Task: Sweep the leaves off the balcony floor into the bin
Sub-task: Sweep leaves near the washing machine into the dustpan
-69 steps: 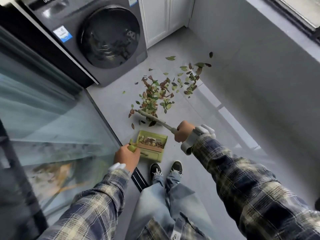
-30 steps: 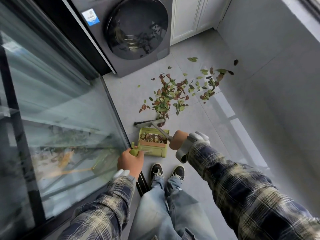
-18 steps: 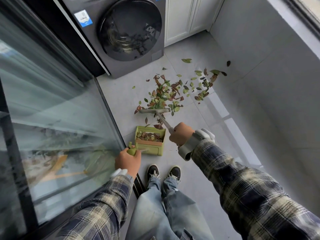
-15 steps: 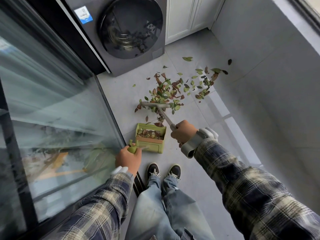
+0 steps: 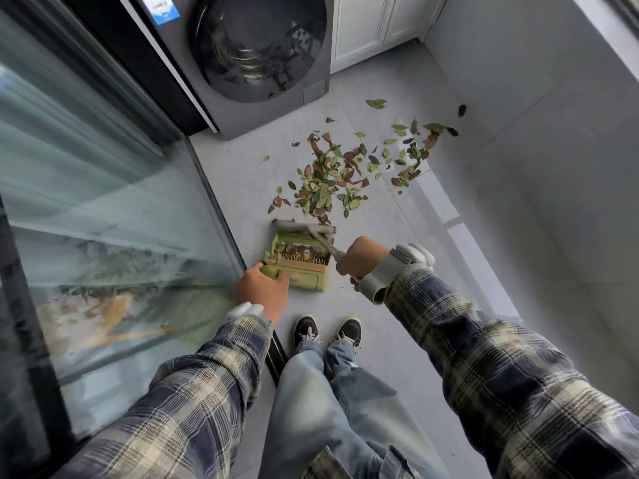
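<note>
Green and brown leaves (image 5: pixel 332 178) lie scattered on the grey balcony floor ahead of my feet. A green dustpan (image 5: pixel 304 271) stands on the floor with several leaves inside it. My left hand (image 5: pixel 262 288) grips the dustpan's green handle (image 5: pixel 269 269). My right hand (image 5: pixel 363 257) is closed on the broom's metal handle. The broom head (image 5: pixel 302 227) sits right at the dustpan's front lip, blurred by motion.
A dark front-loading washing machine (image 5: pixel 262 50) stands behind the leaves, with white cabinet doors (image 5: pixel 373 25) to its right. A glass sliding door (image 5: pixel 103 202) runs along the left. A grey wall (image 5: pixel 553 150) bounds the right. My shoes (image 5: pixel 326 331) stand just behind the dustpan.
The broom head has been pulled back from the leaf pile to the dustpan's mouth, bringing leaves with it. My left hand has kept the dustpan in place.
</note>
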Tool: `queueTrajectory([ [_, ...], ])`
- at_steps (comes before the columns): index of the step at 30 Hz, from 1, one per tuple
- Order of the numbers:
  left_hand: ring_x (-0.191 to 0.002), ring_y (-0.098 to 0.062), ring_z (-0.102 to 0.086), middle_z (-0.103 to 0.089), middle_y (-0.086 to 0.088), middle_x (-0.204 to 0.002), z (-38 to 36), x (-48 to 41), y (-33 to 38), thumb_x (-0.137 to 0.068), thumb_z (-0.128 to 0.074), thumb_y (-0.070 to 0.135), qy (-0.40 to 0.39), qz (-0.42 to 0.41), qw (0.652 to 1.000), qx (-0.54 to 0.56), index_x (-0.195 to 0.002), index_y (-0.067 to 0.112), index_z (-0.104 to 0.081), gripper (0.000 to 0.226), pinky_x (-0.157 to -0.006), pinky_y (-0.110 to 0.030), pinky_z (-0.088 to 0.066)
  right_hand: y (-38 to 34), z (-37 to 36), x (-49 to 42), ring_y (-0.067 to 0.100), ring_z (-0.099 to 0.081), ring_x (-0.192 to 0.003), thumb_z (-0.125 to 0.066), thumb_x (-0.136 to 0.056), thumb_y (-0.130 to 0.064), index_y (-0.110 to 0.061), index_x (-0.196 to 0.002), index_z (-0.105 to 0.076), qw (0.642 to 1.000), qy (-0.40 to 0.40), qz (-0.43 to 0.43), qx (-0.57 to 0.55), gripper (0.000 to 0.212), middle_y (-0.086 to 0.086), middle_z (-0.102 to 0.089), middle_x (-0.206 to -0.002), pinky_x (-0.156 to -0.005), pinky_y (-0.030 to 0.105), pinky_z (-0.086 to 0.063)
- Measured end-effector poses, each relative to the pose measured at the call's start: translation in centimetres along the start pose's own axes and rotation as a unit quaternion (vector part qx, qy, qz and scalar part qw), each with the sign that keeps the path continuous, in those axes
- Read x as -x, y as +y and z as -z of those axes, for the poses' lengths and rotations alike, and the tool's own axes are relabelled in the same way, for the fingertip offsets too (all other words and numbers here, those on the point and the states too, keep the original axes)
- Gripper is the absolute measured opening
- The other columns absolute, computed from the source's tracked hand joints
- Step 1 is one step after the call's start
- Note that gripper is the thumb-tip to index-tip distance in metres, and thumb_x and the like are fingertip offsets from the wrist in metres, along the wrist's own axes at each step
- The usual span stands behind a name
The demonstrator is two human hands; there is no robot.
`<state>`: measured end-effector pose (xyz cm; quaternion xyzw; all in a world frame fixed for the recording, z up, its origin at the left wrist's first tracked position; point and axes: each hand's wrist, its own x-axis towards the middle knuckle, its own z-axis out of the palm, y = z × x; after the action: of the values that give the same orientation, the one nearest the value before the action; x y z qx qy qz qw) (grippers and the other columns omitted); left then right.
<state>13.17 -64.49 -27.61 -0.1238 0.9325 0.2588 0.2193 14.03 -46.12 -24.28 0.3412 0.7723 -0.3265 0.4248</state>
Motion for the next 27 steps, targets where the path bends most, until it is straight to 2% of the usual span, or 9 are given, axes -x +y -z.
queueTrajectory([
  [2,-0.071,-0.036,-0.059,-0.067,-0.015,-0.074,0.0,-0.3,-0.1,-0.083,-0.063,0.023,0.008,-0.009,1.0,0.001,-0.067,0.015,-0.056,0.019,-0.063,-0.034,-0.048,0.6,0.1,0.2,0.027,-0.053,-0.075,-0.06,-0.091,-0.013,-0.006,-0.081,-0.05,1.0,-0.02,0.001,-0.024,0.016,0.011,-0.057,-0.094,-0.057,0.027,-0.041],
  [5,-0.072,-0.038,-0.062,-0.068,-0.015,-0.074,0.0,-0.6,-0.1,-0.082,-0.063,0.025,0.009,-0.011,1.0,-0.006,-0.067,0.012,-0.059,0.021,-0.064,-0.037,-0.053,0.9,1.4,0.9,0.029,-0.054,-0.084,-0.063,-0.089,-0.013,-0.006,-0.092,-0.055,0.997,-0.017,0.023,-0.068,0.01,0.013,-0.058,-0.092,-0.06,0.028,-0.045],
  [8,-0.072,-0.037,-0.062,-0.069,-0.014,-0.075,0.1,-0.9,0.1,-0.081,-0.063,0.027,-0.001,-0.005,1.0,-0.004,-0.068,0.013,-0.06,0.02,-0.067,-0.039,-0.055,0.0,2.8,1.2,0.026,-0.051,-0.077,-0.062,-0.087,-0.012,-0.006,-0.076,-0.055,0.997,0.015,0.018,-0.071,0.014,0.008,-0.054,-0.075,-0.066,0.032,-0.043],
  [10,-0.074,-0.038,-0.062,-0.069,-0.016,-0.076,0.1,-1.0,0.2,-0.081,-0.063,0.027,-0.001,-0.007,1.0,-0.003,-0.068,0.013,-0.059,0.019,-0.067,-0.038,-0.054,-0.4,3.4,1.1,0.025,-0.05,-0.074,-0.066,-0.088,-0.014,-0.005,-0.077,-0.056,0.995,0.029,0.024,-0.091,0.017,0.008,-0.054,-0.075,-0.066,0.03,-0.041],
  [14,-0.073,-0.039,-0.061,-0.066,-0.015,-0.072,-0.1,-1.1,0.1,-0.081,-0.063,0.025,-0.005,-0.011,1.0,0.006,-0.067,0.012,-0.058,0.02,-0.065,-0.037,-0.051,-0.4,3.8,0.8,0.014,-0.047,-0.06,-0.065,-0.091,-0.011,-0.017,-0.07,-0.047,0.986,0.018,0.068,-0.151,0.028,0.001,-0.05,-0.07,-0.053,0.02,-0.043],
  [18,-0.068,-0.036,-0.061,-0.062,-0.01,-0.065,-0.1,-1.0,-0.2,-0.08,-0.063,0.027,-0.01,-0.011,1.0,0.008,-0.063,0.014,-0.053,0.024,-0.063,-0.039,-0.054,-1.0,2.1,-0.5,0.026,-0.054,-0.073,-0.068,-0.087,-0.015,-0.009,-0.085,-0.055,0.98,0.015,0.054,-0.189,0.014,0.01,-0.056,-0.082,-0.06,0.028,-0.045],
  [20,-0.068,-0.036,-0.061,-0.062,-0.009,-0.065,0.0,-1.1,-0.2,-0.08,-0.064,0.028,-0.012,-0.015,1.0,0.012,-0.063,0.015,-0.054,0.024,-0.062,-0.038,-0.054,-1.0,1.4,-0.8,0.029,-0.054,-0.082,-0.068,-0.087,-0.017,-0.008,-0.094,-0.055,0.981,0.017,0.043,-0.19,0.018,0.015,-0.057,-0.091,-0.065,0.032,-0.047],
  [24,-0.069,-0.036,-0.06,-0.057,-0.005,-0.064,0.0,-1.1,0.1,-0.08,-0.066,0.028,-0.016,-0.01,1.0,0.008,-0.061,0.017,-0.051,0.027,-0.064,-0.037,-0.052,-0.8,1.1,-1.3,0.028,-0.055,-0.083,-0.065,-0.089,-0.018,-0.012,-0.074,-0.053,0.987,0.01,0.023,-0.156,0.021,0.013,-0.059,-0.093,-0.065,0.03,-0.046],
  [27,-0.07,-0.036,-0.06,-0.062,-0.008,-0.067,0.1,-1.1,0.1,-0.081,-0.065,0.027,-0.019,-0.01,1.0,0.014,-0.063,0.017,-0.052,0.025,-0.064,-0.037,-0.053,-0.8,1.9,-0.6,0.025,-0.051,-0.079,-0.059,-0.091,-0.015,-0.008,-0.076,-0.054,0.998,-0.009,0.002,-0.063,0.018,0.009,-0.056,-0.085,-0.069,0.032,-0.042],
])
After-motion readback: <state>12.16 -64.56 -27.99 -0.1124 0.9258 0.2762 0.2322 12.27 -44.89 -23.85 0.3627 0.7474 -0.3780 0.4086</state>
